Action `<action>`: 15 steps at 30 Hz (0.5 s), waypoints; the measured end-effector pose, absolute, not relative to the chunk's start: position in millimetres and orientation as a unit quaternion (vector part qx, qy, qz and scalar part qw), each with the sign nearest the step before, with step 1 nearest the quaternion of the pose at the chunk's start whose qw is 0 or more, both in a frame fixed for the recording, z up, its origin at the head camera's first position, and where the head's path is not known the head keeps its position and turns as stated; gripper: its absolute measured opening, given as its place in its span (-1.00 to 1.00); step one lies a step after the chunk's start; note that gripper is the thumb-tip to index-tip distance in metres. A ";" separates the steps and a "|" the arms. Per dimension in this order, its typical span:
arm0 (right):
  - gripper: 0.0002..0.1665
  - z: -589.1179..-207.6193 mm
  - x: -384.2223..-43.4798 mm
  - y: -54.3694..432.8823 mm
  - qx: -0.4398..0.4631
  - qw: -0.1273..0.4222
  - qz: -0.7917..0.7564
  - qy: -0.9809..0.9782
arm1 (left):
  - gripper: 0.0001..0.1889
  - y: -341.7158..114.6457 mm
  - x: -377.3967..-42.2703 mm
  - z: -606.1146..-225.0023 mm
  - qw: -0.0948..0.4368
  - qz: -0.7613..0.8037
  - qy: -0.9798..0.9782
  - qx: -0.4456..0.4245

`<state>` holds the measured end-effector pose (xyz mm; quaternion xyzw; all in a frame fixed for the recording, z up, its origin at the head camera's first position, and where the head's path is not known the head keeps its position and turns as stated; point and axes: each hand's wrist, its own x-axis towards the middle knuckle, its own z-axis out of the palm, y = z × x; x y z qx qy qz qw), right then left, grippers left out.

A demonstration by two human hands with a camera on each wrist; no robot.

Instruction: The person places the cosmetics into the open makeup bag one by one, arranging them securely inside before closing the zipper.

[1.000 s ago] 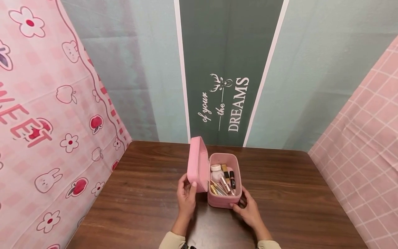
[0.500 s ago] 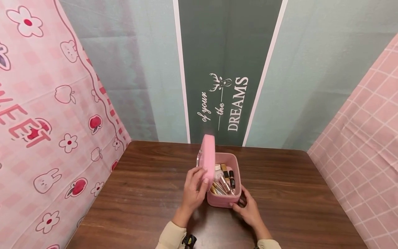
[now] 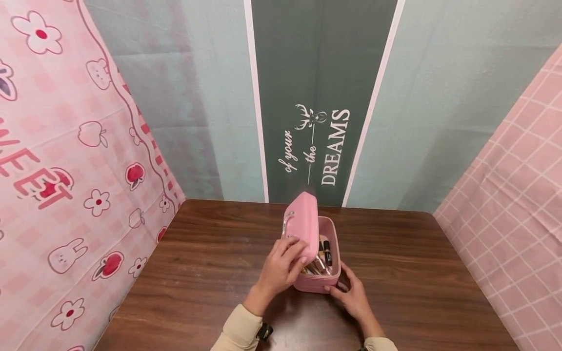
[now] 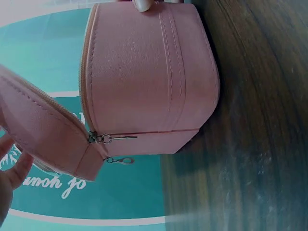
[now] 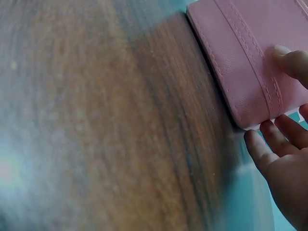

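A pink zip-up makeup case (image 3: 313,283) stands on the table, its hinged lid (image 3: 303,225) tilted up over the left part of the opening. My left hand (image 3: 281,268) holds the lid's near edge between thumb and fingers. With the thumb on the front and fingers round the right side, my right hand (image 3: 352,295) grips the body near its base; the right wrist view shows this too. Inside lie a black lipstick tube (image 3: 327,253) and other cosmetics, partly hidden by the lid. Two zipper pulls (image 4: 118,138) hang near the hinge in the left wrist view.
The brown wooden table (image 3: 210,253) ends just behind the case at a green panelled cloth backdrop (image 3: 325,73). A pink printed cloth (image 3: 96,156) hangs on the left and a pink checked one (image 3: 522,195) on the right. A clear handle (image 3: 286,222) sits on the lid.
My left hand has swung the lid rightward from nearly upright to leaning over the opening, covering more of the cosmetics. The right hand and the case body have stayed in place.
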<state>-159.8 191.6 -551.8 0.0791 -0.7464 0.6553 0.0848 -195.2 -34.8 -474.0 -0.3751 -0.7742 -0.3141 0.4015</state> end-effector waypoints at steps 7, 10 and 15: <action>-0.14 -568.0 -163.9 200.2 0.079 0.084 0.667 -0.736 | -0.68 -25.1 -198.4 -477.2 0.406 -0.292 -0.768 -0.401; -0.21 -568.8 -163.3 200.6 0.077 0.086 0.664 -0.738 | -0.70 -18.8 -198.9 -481.0 0.413 -0.259 -0.771 -0.409; -0.30 -569.2 -161.8 199.9 0.076 0.085 0.660 -0.742 | -0.75 -10.6 -198.8 -487.7 0.424 -0.216 -0.772 -0.422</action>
